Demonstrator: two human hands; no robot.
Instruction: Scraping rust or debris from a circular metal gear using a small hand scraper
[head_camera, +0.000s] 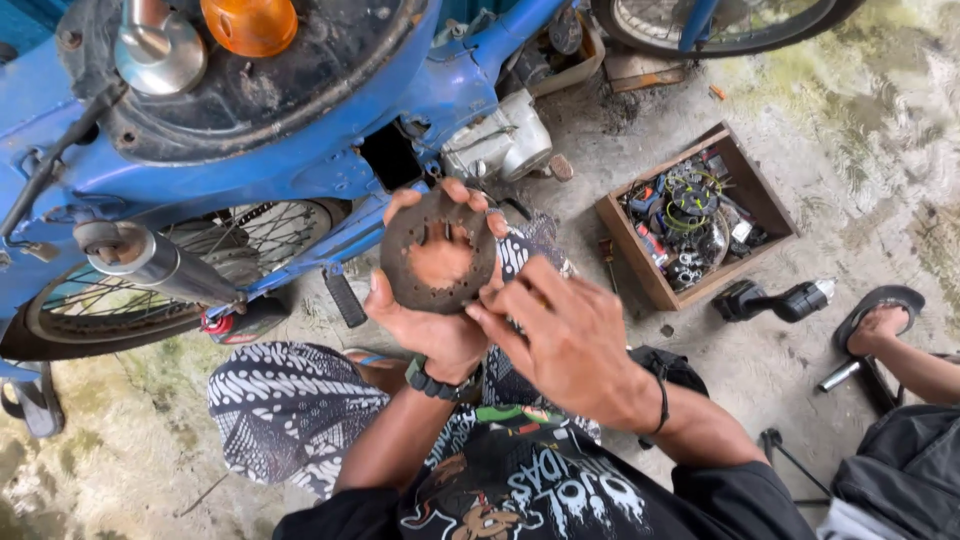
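Observation:
My left hand (432, 325) holds up a round, rusty metal disc (412, 268) with a toothed hole in its middle, fingers wrapped around its rim. The palm shows through the hole. My right hand (570, 335) touches the disc's lower right edge with its fingertips. A dark watch sits on my left wrist and a black band on my right. Both hands hover above my knees in black-and-white patterned shorts (290, 405), just in front of a blue motorbike (250, 130).
A wooden box (655, 275) of small parts and rings lies on the concrete to the right. A black power tool (775, 298) lies beside it. Another person's sandalled foot (880, 322) is at the far right. The bike's rear wheel (120, 300) and exhaust (160, 262) stand at left.

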